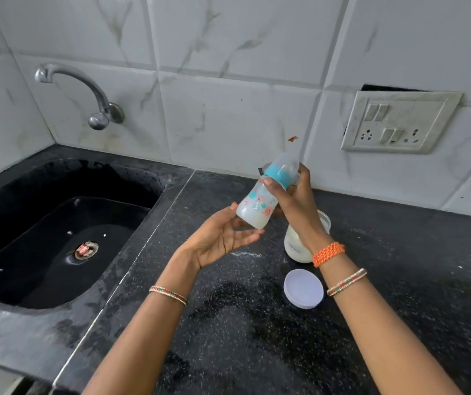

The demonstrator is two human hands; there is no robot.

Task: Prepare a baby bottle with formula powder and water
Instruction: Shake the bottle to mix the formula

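A baby bottle [258,205] with a teal collar and a clear cap is held tilted above the black counter [399,280], milky liquid pooled in its lower end. My right hand [291,195] grips it around the collar and neck. My left hand [222,238] lies palm up with straight fingers under the bottle's base, a fingertip touching it. Behind my right wrist stands an uncapped white formula jar [295,249], partly hidden. Its white round lid [303,288] lies flat on the counter in front of it.
A black sink [57,238] with a drain lies to the left, under a metal tap [86,92] on the tiled wall. A switch and socket plate [399,122] is on the wall at the right. Spilled white powder [245,254] and wet patches mark the counter.
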